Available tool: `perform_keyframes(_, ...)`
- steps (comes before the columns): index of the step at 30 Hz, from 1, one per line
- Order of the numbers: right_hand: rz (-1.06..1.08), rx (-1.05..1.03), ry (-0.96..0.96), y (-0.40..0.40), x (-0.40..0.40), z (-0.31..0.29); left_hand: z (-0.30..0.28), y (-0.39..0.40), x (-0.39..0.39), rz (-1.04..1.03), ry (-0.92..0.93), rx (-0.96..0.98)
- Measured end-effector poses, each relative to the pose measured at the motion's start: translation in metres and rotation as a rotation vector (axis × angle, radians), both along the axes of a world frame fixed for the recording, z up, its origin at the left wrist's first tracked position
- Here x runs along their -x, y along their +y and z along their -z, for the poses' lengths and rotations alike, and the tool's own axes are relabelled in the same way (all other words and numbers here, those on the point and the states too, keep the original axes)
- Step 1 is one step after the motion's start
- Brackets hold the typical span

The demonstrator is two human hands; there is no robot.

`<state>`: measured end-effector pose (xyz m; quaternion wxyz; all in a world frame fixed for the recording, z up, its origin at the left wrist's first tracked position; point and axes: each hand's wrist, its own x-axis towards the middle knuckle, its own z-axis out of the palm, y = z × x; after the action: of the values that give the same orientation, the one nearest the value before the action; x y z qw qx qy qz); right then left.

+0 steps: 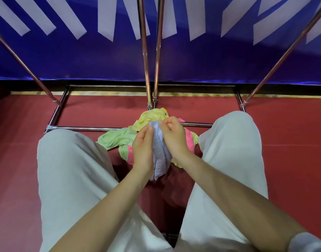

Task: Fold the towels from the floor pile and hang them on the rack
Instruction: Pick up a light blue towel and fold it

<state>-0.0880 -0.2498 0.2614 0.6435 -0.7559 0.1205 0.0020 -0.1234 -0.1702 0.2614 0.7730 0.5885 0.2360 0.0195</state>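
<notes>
Both hands met over the floor pile, working one pale lavender towel (160, 153) that hung bunched between them. Left hand (142, 149) had its thumb and fingers pinching the towel's upper edge, palm against the cloth. Right hand (173, 133) was curled, fingertips pinching the same top edge just beside the left. Beneath lay the rest of the pile on the red floor (16, 160): yellow towel (152, 116) farthest, light green towel (116, 140) to the left, pink towel (189, 140) mostly hidden under the hands. Metal rack (147, 70) stood just behind the pile, its base bar touching the towels. Person's knees in light trousers (70, 170) flanked the pile.
</notes>
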Motion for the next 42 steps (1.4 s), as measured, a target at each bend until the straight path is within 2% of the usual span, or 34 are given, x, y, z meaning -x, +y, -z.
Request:
perform_keyframes(4, -0.053, -0.046, 0.021, 0.000, 0.003, 0.002, 0.002, 0.002, 0.000, 0.003, -0.020, -0.012)
perform_keyframes(10, -0.078, -0.237, 0.069, -0.004, 0.005, 0.004, 0.005, 0.005, 0.000, -0.001, -0.009, -0.028)
perform_keyframes(14, -0.124, -0.241, 0.060, -0.008, 0.009, 0.004, 0.007, 0.007, 0.000, -0.009, -0.014, -0.009)
perform_keyframes(19, -0.394, 0.042, -0.031, -0.019, 0.014, 0.009, -0.006, 0.020, -0.007, -0.002, -0.095, -0.127)
perform_keyframes(22, -0.568, 0.279, -0.010, -0.028, 0.017, 0.021, -0.010, 0.038, -0.015, -0.021, -0.165, -0.185)
perform_keyframes(28, -0.664, 0.389, 0.055, -0.055, 0.027, 0.042, -0.005, 0.098, -0.029, -0.253, -0.169, -0.056)
perform_keyframes(31, -0.755, 0.548, 0.085, -0.067, 0.028, 0.048, -0.003, 0.124, -0.030, -0.357, -0.136, -0.036)
perform_keyframes(36, -0.755, 0.891, 0.050, -0.074, 0.026, 0.055, 0.002, 0.130, -0.025, -0.346, -0.102, -0.189)
perform_keyframes(39, -0.609, 0.886, 0.009, -0.078, 0.016, 0.054, 0.003, 0.133, -0.025, -0.348, -0.094, -0.204)
perform_keyframes(42, -0.520, 0.909, 0.063, -0.077, 0.005, 0.054, 0.002, 0.132, -0.026, -0.353, -0.123, -0.216)
